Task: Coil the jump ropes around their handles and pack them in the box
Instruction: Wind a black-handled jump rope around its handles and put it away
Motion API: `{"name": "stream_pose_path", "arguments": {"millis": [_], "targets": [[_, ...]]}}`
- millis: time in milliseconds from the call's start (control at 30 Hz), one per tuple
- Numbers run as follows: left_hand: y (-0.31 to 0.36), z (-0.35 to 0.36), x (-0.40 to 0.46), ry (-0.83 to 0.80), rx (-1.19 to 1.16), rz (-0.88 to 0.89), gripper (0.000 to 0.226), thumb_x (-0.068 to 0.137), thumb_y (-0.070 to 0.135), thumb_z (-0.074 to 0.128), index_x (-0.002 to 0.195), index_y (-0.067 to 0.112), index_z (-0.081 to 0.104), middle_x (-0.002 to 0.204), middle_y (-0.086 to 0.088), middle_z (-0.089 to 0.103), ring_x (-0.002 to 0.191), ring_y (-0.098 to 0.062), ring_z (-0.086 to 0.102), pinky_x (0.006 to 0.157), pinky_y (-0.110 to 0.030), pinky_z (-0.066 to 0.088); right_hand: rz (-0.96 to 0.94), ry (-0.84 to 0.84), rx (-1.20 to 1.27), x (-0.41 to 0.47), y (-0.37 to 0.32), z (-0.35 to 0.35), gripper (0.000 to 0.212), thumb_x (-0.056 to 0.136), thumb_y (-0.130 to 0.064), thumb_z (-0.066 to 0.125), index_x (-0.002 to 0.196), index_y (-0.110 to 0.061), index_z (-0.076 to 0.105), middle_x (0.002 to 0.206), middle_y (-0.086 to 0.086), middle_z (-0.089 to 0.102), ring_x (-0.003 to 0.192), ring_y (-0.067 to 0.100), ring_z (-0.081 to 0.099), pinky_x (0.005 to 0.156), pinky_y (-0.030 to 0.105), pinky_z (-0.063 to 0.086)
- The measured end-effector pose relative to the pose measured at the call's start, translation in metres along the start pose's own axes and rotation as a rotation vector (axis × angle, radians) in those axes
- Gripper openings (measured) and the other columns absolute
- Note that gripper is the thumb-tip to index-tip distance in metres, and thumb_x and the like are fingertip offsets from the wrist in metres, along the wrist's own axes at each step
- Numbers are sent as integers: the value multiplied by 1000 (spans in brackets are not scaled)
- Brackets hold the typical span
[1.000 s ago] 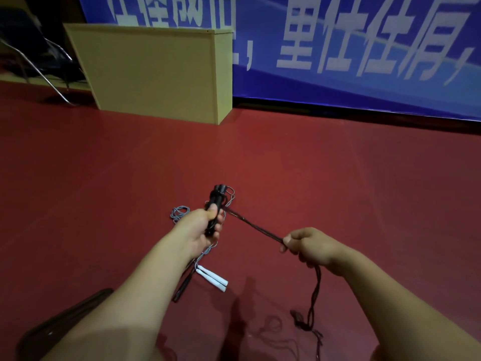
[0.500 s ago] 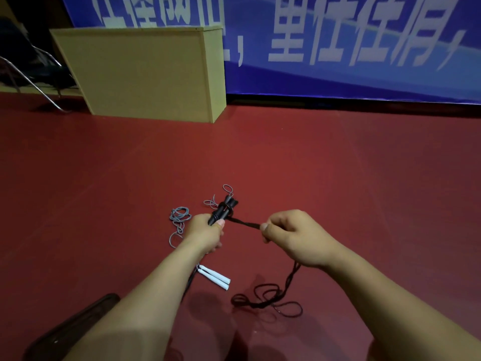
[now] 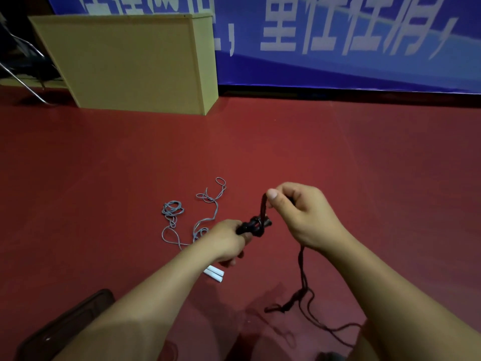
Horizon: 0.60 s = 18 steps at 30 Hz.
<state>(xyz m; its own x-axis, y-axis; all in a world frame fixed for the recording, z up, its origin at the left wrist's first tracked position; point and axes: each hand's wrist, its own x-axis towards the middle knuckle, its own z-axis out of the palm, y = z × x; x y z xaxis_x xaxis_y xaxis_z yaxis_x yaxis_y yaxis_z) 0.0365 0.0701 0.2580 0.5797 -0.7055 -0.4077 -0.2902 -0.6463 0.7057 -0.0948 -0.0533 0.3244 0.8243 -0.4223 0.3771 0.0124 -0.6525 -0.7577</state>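
You are looking down at a red floor (image 3: pixel 338 165) running back to a blue banner (image 3: pixel 338 35), with a tan wooden cabinet (image 3: pixel 130 61) standing against it. A dark box (image 3: pixel 65 327) is lying nearest you, left of the black handles (image 3: pixel 256 226). Your left hand (image 3: pixel 227 242) is gripping those handles, fingers curled tight round them. Your right hand (image 3: pixel 302 214) is pinching the dark rope (image 3: pixel 303 282) just above the handles; the rest is trailing down to the floor. Left of the handles, a grey rope (image 3: pixel 182 217) is lying loose, its white handles (image 3: pixel 214 273) just below your left hand.
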Motion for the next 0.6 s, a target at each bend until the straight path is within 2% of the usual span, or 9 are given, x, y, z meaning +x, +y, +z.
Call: {"name": "stream_pose_path", "arguments": {"millis": [133,233,333,500,600], "targets": [[18,13,-21,-175,160,125,13,100,27,46,92,19,50,69,-4,59,36,-14,47,42,-19,39,-85,132,-186,6,21,-8,38,94,-43,47,77,-13,63,60,-6,48,60,13,47,56,29,32],[24,16,-33,-246,202,254,13,100,29,46,95,17,50,66,-3,58,39,-12,47,45,-22,40,-89,209,-242,9,36,-15,30,95,-37,49,84,-14,65,71,-5,57,69,16,53,59,32,38],[28,16,-39,-276,150,317,10,100,27,48,96,19,52,62,0,56,39,-10,46,44,-20,40,-4,236,-276,13,52,-17,24,96,-32,55,91,-14,70,81,1,67,78,21,61,66,34,46],[30,11,-48,-380,57,409,10,101,22,49,92,22,51,61,1,53,38,-10,43,41,-19,37,155,109,-273,12,73,-10,22,92,-33,64,96,-15,75,87,-1,73,83,14,64,68,24,40],[29,6,-52,-419,-103,434,9,102,21,50,95,16,53,62,0,50,40,-12,42,41,-20,37,212,-7,-233,11,83,-3,19,88,-32,70,92,-14,76,84,-3,73,79,9,64,67,22,41]]}}
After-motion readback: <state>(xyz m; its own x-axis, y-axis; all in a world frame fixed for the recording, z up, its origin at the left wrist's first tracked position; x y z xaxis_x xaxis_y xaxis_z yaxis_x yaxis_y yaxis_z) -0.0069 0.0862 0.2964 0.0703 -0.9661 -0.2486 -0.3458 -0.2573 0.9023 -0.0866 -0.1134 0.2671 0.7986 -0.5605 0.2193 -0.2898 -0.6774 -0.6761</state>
